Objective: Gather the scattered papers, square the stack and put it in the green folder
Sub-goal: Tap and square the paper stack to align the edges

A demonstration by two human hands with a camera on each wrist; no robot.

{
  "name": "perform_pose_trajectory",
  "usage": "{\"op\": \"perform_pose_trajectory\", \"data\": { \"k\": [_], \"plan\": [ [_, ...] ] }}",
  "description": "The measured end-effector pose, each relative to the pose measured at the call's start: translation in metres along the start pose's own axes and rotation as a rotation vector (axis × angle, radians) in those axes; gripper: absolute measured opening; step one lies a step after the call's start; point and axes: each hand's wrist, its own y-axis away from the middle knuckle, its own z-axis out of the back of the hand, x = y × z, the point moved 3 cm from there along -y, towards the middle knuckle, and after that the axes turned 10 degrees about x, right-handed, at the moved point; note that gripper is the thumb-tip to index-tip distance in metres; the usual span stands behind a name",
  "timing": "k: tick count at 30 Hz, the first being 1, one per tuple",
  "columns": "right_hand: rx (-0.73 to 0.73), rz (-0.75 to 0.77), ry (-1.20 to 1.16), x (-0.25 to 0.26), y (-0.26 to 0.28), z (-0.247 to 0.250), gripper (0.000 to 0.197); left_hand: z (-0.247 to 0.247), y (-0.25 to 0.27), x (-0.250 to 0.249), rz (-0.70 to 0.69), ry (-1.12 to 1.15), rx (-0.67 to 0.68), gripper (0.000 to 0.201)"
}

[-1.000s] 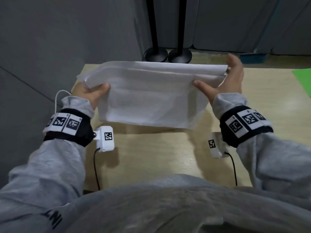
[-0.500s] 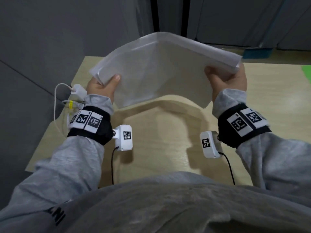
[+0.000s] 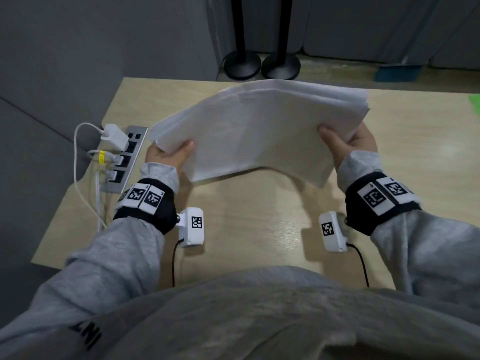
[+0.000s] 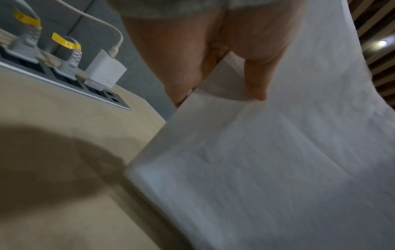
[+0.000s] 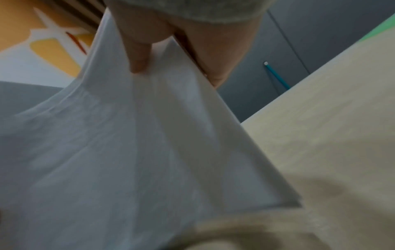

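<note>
Lowered since before, one bowed paper stack [image 3: 259, 128], perhaps unsquared, pinched by two hands, left [image 3: 168, 157], right [image 3: 348, 146].

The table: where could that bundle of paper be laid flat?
Bare wood lies under the arched papers, between the left hand and right hand, down to the near table edge. More lies right of the right hand, toward the green folder. The left edge is crowded: a socket strip with plugs and cables.

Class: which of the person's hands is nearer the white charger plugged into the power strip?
Left. The left hand grips the paper stack just beside the charger; the right hand holds the stack's opposite end.
</note>
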Motion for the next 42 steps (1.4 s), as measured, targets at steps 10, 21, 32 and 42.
{"op": "perform_pose_trajectory", "data": {
  "k": [10,21,32,42],
  "plan": [
    [-0.075,0.052,-0.064,0.003,0.001,0.002,0.033,0.009,-0.011,0.004,-0.073,0.03,-0.021,0.063],
    [-0.033,-0.003,0.05,-0.009,0.005,0.003,0.03,0.007,-0.003,0.005,0.038,-0.123,-0.024,0.046],
    [0.008,-0.171,0.109,-0.003,0.011,0.003,0.042,0.01,-0.001,0.007,0.224,-0.397,0.023,0.079],
    [0.082,-0.334,0.248,-0.004,0.013,0.005,0.057,0.001,-0.008,0.015,0.351,-0.455,0.14,0.077]
  ]
}}
